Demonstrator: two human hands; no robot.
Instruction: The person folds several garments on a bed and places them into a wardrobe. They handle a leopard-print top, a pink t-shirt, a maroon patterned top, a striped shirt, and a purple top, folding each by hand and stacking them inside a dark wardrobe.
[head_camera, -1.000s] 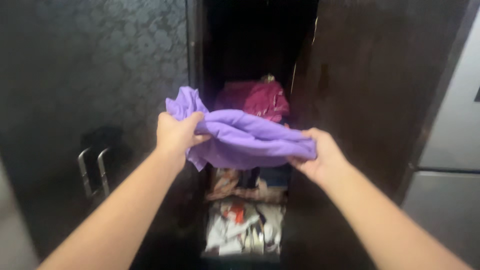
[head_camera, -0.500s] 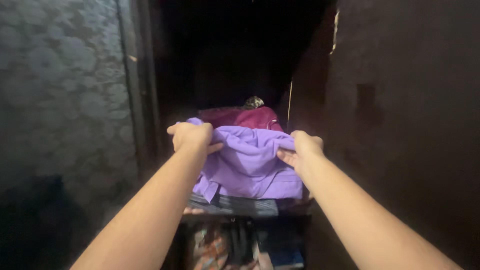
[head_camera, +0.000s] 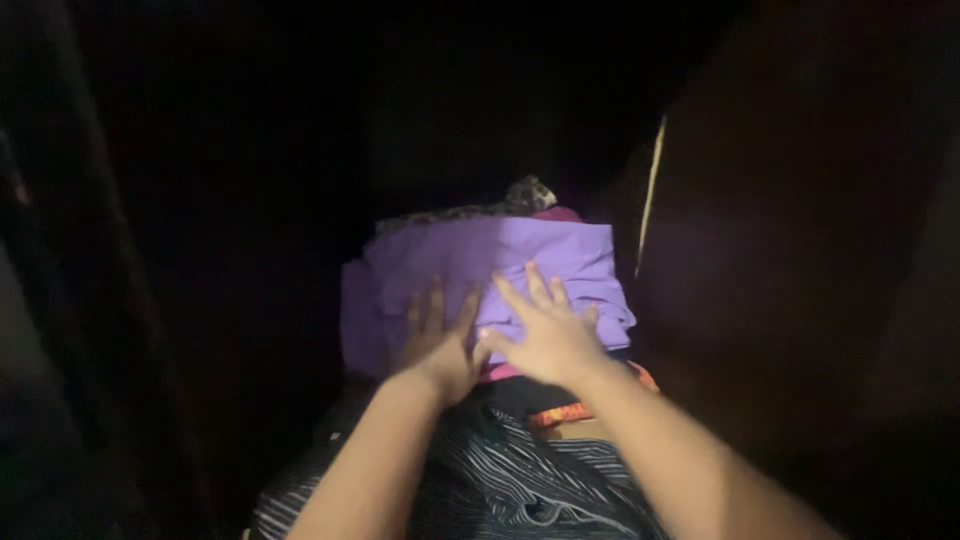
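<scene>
The folded purple cloth (head_camera: 480, 285) already lies atop the wardrobe stack; left hand (head_camera: 435, 345) and right hand (head_camera: 545, 335), fingers spread flat, press its 6 o'clock edge, seemingly only smoothing remains.

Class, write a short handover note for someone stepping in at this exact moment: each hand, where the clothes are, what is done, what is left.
Left hand: open, flat on the folded purple cloth garment.
Right hand: open, fingers spread, pressing the same garment.
Garment lies on the stack inside the dark wardrobe, above a striped black-and-white fabric.
Done: garment placed on the pile.
Left: lift both hands away.
</scene>
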